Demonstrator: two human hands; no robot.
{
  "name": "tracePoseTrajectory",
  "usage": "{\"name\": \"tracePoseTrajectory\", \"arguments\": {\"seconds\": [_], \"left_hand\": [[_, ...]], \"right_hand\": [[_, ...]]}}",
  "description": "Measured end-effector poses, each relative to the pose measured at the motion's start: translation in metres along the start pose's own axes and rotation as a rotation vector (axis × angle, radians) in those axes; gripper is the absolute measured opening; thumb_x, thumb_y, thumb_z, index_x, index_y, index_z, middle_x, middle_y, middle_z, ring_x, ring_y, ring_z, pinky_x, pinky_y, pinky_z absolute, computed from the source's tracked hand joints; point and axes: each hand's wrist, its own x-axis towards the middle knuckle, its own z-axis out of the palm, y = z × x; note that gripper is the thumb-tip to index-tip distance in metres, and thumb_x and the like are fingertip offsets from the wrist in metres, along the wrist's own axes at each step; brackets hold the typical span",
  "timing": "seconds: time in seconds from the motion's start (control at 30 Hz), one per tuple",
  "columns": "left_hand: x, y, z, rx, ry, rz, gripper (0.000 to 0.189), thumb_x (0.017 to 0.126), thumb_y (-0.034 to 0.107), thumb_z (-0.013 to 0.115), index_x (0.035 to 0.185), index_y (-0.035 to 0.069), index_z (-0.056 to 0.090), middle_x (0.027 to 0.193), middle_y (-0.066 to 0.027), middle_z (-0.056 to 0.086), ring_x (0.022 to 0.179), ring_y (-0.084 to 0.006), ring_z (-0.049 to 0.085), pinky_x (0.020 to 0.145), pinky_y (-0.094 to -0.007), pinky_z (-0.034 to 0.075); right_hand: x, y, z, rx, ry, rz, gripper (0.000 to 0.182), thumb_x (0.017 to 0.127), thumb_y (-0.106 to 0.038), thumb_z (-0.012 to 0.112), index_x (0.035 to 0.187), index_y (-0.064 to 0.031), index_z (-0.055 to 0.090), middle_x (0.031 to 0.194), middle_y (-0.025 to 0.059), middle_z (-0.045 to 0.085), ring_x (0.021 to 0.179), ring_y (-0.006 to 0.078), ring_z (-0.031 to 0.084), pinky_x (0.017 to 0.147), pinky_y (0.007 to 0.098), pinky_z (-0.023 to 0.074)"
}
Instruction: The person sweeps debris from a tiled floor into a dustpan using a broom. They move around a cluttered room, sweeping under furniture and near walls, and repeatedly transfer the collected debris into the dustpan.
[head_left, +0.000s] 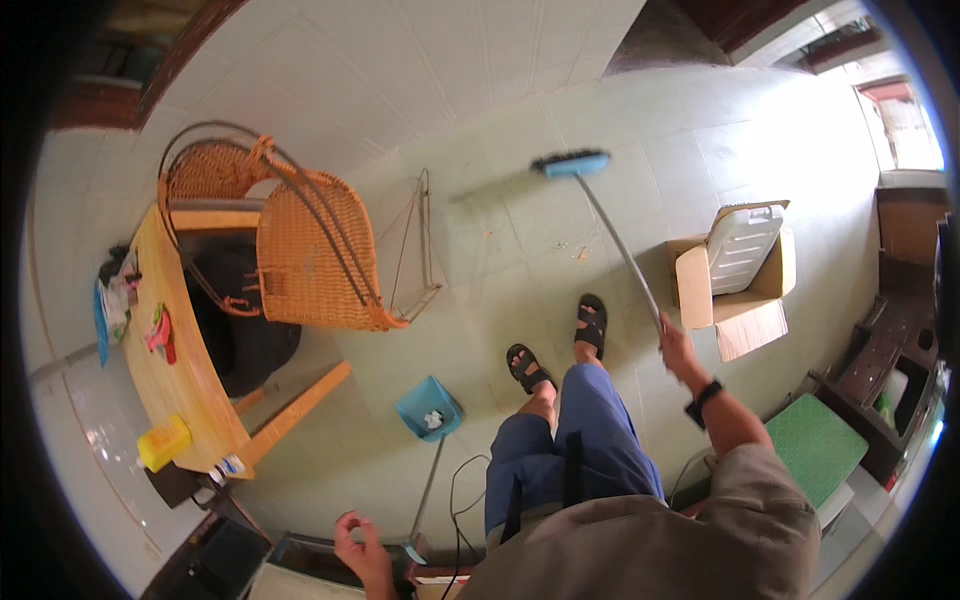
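My right hand (679, 352) grips the grey handle of a push broom (574, 163). Its blue head with dark bristles rests on the tiled floor ahead of my feet. Small orange and pale bits of litter (582, 253) lie on the tiles between the broom head and my sandals. My left hand (358, 544) is at the lower left, its fingers loosely curled and holding nothing. Near that hand a blue dustpan (429, 409) with a long handle lies on the floor, crumpled white paper (433, 419) inside it.
A wicker hanging chair (319, 255) and its metal stand (424, 232) are at left, beside a wooden table (161, 360) bearing a yellow bottle (165, 442). Right of the broom handle stands an open cardboard box (694, 289) with a white plastic piece (744, 247). A black cable (453, 510) trails near the dustpan.
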Motion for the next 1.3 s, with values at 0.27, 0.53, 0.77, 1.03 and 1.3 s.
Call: {"name": "tracePoseTrajectory", "arguments": {"seconds": [0.27,0.53,0.77,1.03,1.3], "left_hand": [[-0.050,-0.094,-0.044,0.220,0.051,-0.454,0.053,0.081,0.015,0.071,0.123,-0.004,0.046,0.118,-0.0168,0.048,0.111,-0.0287,0.046,0.098,-0.0395,0.037],[-0.128,-0.182,-0.041,-0.260,-0.238,-1.032,0.099,0.069,0.025,0.083,0.143,-0.002,0.023,0.128,-0.0215,0.044,0.104,-0.0276,0.053,0.082,-0.0388,0.048],[-0.106,-0.194,0.021,-0.343,-0.120,-0.936,0.109,0.064,0.013,0.086,0.147,0.001,0.016,0.143,-0.0153,0.036,0.123,-0.0257,0.041,0.094,-0.0374,0.041],[-0.124,-0.298,0.073,-0.043,0.139,-0.789,0.082,0.065,-0.001,0.082,0.135,-0.002,0.040,0.133,-0.0148,0.049,0.118,-0.0265,0.048,0.098,-0.0360,0.041],[-0.104,-0.264,0.077,0.201,0.054,-0.672,0.024,0.080,0.015,0.072,0.096,-0.003,0.066,0.083,-0.0133,0.069,0.070,-0.0241,0.063,0.065,-0.0372,0.048]], "right_hand": [[0.198,-0.078,0.004,-0.313,0.061,-0.211,0.035,0.094,-0.017,0.044,0.126,-0.0035,0.049,0.085,0.0266,0.062,0.081,0.0439,0.062,0.067,0.0517,0.0483],[-0.027,0.086,-0.017,-0.294,-0.097,0.095,0.044,0.094,-0.015,0.046,0.138,-0.0087,0.045,0.096,0.0267,0.064,0.088,0.0391,0.064,0.072,0.0449,0.0494],[0.004,-0.006,-0.032,-0.383,-0.115,-0.263,0.043,0.094,-0.013,0.047,0.137,-0.0081,0.046,0.074,0.0191,0.057,0.064,0.0278,0.058,0.059,0.0387,0.0465],[0.127,-0.150,0.089,-0.516,-0.197,-0.470,0.040,0.093,-0.019,0.042,0.131,-0.0110,0.050,0.093,0.0285,0.061,0.089,0.0455,0.059,0.076,0.0498,0.0482],[0.003,-0.039,-0.035,-0.747,-0.274,-0.237,0.041,0.092,-0.016,0.046,0.133,-0.0164,0.050,0.080,0.0305,0.060,0.077,0.0456,0.062,0.069,0.0511,0.0493]]}}
